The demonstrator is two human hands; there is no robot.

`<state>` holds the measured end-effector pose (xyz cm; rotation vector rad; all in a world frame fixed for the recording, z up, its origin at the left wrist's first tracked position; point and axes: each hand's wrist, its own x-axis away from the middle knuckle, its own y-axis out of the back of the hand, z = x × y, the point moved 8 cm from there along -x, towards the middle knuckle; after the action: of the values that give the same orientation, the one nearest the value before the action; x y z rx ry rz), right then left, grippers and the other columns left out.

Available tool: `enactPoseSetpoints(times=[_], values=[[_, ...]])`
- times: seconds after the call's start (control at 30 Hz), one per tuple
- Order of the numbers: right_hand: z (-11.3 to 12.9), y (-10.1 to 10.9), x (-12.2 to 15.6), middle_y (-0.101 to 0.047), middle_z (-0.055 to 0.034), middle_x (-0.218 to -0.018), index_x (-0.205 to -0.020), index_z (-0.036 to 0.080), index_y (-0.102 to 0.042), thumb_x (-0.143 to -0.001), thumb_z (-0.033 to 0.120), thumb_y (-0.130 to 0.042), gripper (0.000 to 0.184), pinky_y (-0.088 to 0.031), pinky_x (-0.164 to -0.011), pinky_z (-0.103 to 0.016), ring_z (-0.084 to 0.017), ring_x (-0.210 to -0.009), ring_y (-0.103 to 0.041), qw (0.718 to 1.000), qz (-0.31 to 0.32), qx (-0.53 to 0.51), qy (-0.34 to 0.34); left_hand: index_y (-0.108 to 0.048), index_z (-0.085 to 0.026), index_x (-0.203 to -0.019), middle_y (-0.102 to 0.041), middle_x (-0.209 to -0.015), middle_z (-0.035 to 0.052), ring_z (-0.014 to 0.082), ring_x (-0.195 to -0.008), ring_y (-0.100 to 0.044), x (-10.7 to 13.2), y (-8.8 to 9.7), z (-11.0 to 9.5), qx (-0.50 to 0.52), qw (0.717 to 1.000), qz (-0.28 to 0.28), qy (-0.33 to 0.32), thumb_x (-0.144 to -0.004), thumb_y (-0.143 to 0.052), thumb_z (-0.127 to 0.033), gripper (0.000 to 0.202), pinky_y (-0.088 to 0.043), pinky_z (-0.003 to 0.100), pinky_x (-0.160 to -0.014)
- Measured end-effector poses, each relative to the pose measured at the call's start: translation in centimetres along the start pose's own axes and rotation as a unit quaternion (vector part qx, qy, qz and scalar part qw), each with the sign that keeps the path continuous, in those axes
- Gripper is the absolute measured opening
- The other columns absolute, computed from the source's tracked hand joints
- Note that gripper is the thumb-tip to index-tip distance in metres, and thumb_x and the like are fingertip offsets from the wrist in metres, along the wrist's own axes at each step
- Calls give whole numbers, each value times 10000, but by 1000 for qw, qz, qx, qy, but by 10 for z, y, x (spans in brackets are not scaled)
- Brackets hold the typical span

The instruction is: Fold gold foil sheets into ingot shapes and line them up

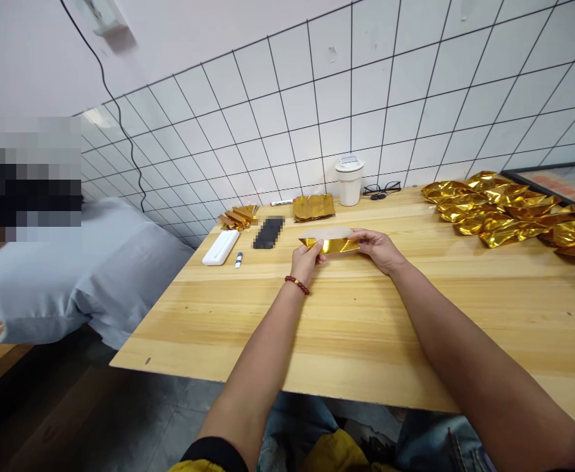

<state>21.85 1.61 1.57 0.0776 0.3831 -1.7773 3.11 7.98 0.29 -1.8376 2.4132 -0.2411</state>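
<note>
Between both hands a sheet of gold foil paper [339, 246] is held over the table, its near edge folded up to show gold and its far part showing a pale underside. My left hand [309, 257] is closed on the sheet's left part, thumb on top. At the right end my right hand [376, 248] pinches the sheet between thumb and fingers. Beyond the hands lies a flat stack of gold paper [313, 208]. Several folded gold foil pieces [503, 206] lie in rows on the right.
On the left are a white power bank or case [221, 248], a small white-and-blue tube [238, 260], a blurred dark object [269, 233] and gold paper strips [238, 217]. A lidded white cup [349, 182] and glasses [383, 190] stand near the tiled wall. Another person's grey sleeve [95, 262] is at far left.
</note>
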Motion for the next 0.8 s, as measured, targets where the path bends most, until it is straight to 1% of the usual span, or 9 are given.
enactPoseSetpoints(times=[0.13,0.23,0.3,0.4,0.5,0.67,0.8], values=[[-6,1,-1,-753,-44,-985,-762,231,-786,-528,335,-868,269,-546,-891,-408,-252,-973,-665,999,-1,30,-15,-668,-121,-699,-625,-533,10,86,-466,-526,-1,2,1,11,1000,-17,-1,-654,-848,-509,430,-428,221,-511],[-13,-1,0,-753,-41,-868,-790,219,-792,-546,355,-863,289,-560,-821,-410,-241,-864,-672,998,12,48,-42,-669,-116,-724,-650,-583,16,84,-477,-532,-2,1,1,29,999,-13,-5,-659,-849,-499,428,-427,220,-510],[-13,-2,0,-756,-43,-893,-801,217,-793,-546,354,-861,297,-554,-819,-398,-235,-867,-669,998,18,47,-41,-665,-118,-732,-658,-608,14,76,-473,-523,-3,0,1,45,999,-9,-7,-656,-853,-491,425,-424,218,-505],[-7,-5,1,-751,-44,-971,-787,228,-796,-547,342,-859,273,-534,-860,-378,-235,-935,-656,998,34,51,-13,-672,-119,-746,-669,-641,11,68,-472,-514,-4,0,3,53,999,-8,-5,-656,-855,-477,412,-429,219,-511],[-2,-9,2,-736,-39,-954,-742,239,-795,-544,370,-872,249,-521,-884,-372,-232,-946,-644,997,48,64,8,-681,-118,-743,-672,-650,12,72,-483,-522,-6,1,4,44,999,-12,-5,-657,-856,-468,401,-428,221,-516],[-3,-12,3,-718,-33,-875,-753,236,-793,-522,444,-909,332,-522,-869,-385,-215,-867,-642,995,60,77,-11,-703,-124,-754,-690,-682,14,84,-522,-547,-5,0,6,42,999,-9,-6,-664,-849,-465,381,-423,218,-528],[-4,-9,2,-729,-37,-857,-719,219,-776,-488,491,-924,386,-529,-864,-391,-207,-835,-648,996,33,76,-16,-710,-127,-734,-692,-677,16,79,-507,-532,-4,0,4,29,1000,-9,-9,-673,-844,-463,367,-421,218,-529]])
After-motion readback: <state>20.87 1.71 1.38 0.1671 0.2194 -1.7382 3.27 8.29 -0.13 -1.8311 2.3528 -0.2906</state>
